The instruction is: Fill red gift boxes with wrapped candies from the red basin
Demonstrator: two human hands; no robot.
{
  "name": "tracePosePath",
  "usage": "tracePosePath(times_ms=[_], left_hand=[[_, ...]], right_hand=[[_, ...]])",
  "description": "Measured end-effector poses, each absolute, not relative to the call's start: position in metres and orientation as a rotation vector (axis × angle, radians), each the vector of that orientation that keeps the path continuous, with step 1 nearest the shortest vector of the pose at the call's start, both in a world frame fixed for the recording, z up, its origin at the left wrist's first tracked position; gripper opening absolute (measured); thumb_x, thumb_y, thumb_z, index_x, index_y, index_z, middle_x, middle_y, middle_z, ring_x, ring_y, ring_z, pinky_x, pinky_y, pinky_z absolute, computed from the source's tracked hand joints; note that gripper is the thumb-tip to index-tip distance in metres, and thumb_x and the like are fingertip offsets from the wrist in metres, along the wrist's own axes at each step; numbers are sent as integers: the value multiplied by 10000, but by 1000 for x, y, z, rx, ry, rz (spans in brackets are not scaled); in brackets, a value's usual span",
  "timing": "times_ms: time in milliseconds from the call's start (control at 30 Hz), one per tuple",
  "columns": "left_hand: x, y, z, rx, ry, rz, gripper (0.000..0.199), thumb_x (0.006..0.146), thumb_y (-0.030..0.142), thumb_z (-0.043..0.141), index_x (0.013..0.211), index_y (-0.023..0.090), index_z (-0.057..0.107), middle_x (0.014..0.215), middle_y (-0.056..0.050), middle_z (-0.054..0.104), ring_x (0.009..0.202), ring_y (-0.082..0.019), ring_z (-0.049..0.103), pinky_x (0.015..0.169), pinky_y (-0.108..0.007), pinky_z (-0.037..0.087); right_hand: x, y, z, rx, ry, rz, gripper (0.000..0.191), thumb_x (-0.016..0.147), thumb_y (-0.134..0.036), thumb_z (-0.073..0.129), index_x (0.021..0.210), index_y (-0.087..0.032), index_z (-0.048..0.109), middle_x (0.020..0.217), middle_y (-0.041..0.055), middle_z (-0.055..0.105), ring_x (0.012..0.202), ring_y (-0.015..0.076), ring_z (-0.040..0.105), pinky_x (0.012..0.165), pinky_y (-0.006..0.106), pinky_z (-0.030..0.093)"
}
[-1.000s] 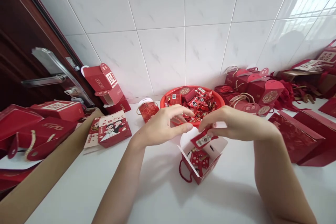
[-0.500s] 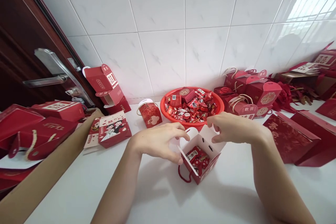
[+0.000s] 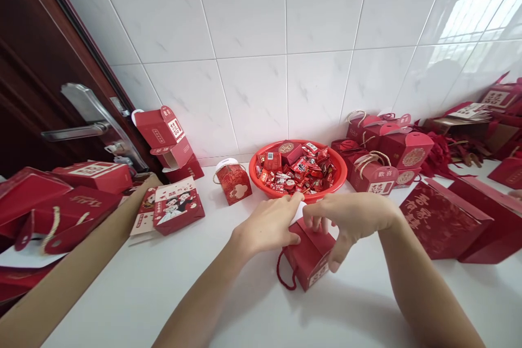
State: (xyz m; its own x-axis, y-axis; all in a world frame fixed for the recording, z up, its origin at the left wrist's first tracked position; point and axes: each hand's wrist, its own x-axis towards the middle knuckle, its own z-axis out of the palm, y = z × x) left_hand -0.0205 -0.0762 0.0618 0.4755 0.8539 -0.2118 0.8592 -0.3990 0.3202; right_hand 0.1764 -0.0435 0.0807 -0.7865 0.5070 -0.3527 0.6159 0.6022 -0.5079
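A small red gift box (image 3: 309, 255) stands on the white table in front of me, with a dark red cord hanging from its left side. Its top panels are folded over, so the inside is hidden. My left hand (image 3: 271, 227) grips the box at its back left edge, fingertips by a white flap. My right hand (image 3: 351, 218) is bent over the box's right side, fingers curled at the back flap and thumb lower down along the side. Just behind the box sits a red basin (image 3: 343, 174) of wrapped candies (image 3: 299, 166).
Behind my left hand stands a small red box with a rope handle (image 3: 234, 182). Flat boxes (image 3: 179, 207) and a cardboard carton (image 3: 118, 228) of red boxes lie left. Handled boxes (image 3: 374, 174) and larger red boxes (image 3: 444, 223) stand right. A door (image 3: 36, 65) is at far left.
The box was open with wrapped candies showing inside; its top panels are now folded over them. Both hands have come closer together over the box.
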Motion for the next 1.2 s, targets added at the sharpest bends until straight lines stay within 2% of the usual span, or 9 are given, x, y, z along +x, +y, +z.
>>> tracePosePath(times_ms=[100, 367, 500, 567, 667, 867, 1000, 1100, 1200], left_hand=[[-19, -77, 63, 2318, 1472, -10, 560, 756, 261, 718, 1250, 228, 457, 989, -37, 696, 909, -271, 662, 616, -307, 391], [-26, -74, 57, 2369, 1368, -5, 132, 831, 339, 605, 863, 218, 562, 949, -51, 690, 843, -250, 645, 622, -309, 381], [-28, -79, 59, 2294, 1353, -56, 317, 937, 460, 423, 768, 218, 538, 803, -62, 656, 728, -253, 630, 574, -321, 351], [-25, -83, 59, 2248, 1368, -42, 383, 931, 564, 413, 812, 221, 533, 814, -65, 656, 753, -271, 641, 564, -319, 351], [-17, -93, 57, 2196, 1412, 3, 452, 838, 660, 539, 933, 218, 544, 899, -78, 678, 840, -310, 662, 565, -316, 373], [0, -108, 46, 2140, 1436, -36, 422, 801, 477, 657, 1124, 223, 561, 930, -77, 676, 855, -326, 680, 573, -320, 403], [-2, -105, 46, 2152, 1417, -52, 426, 802, 469, 670, 1142, 231, 576, 939, -75, 673, 902, -339, 675, 597, -319, 410], [-8, -97, 47, 2164, 1400, -103, 425, 803, 475, 677, 1131, 226, 568, 996, -88, 673, 944, -344, 666, 621, -319, 414], [-15, -88, 46, 2152, 1358, -98, 414, 796, 486, 682, 1099, 230, 564, 1010, -84, 674, 929, -325, 665, 615, -306, 408]], right_hand=[[173, -42, 79, 941, 2625, -834, 559, 607, -450, 870, 1029, -193, 608, 1017, 47, 696, 919, 240, 670, 684, 285, 476], [165, -40, 73, 1084, 2654, -696, 328, 727, -402, 766, 928, -198, 607, 964, 53, 665, 865, 238, 643, 594, 273, 413], [162, -38, 70, 1313, 2518, -443, 355, 708, -464, 764, 883, -191, 620, 963, 85, 641, 848, 268, 634, 546, 284, 377], [159, -38, 68, 1337, 2506, -414, 376, 692, -457, 773, 915, -193, 625, 972, 85, 639, 860, 268, 634, 550, 284, 378], [156, -37, 67, 1338, 2517, -425, 442, 654, -437, 795, 983, -191, 630, 969, 82, 645, 877, 274, 639, 564, 285, 383], [157, -28, 62, 1229, 2533, -618, 573, 604, -411, 822, 1109, -221, 630, 1069, 75, 666, 893, 269, 662, 537, 260, 395], [160, -18, 59, 1141, 2508, -859, 722, 571, -400, 849, 1227, -219, 606, 1097, 67, 678, 720, 181, 662, 503, 230, 425], [164, -11, 58, 1072, 2470, -990, 797, 590, -417, 846, 1304, -194, 568, 999, 40, 686, 600, 125, 624, 497, 221, 451], [168, -7, 59, 1069, 2449, -1065, 739, 634, -419, 828, 1285, -179, 572, 826, -5, 667, 559, 129, 625, 498, 227, 472]])
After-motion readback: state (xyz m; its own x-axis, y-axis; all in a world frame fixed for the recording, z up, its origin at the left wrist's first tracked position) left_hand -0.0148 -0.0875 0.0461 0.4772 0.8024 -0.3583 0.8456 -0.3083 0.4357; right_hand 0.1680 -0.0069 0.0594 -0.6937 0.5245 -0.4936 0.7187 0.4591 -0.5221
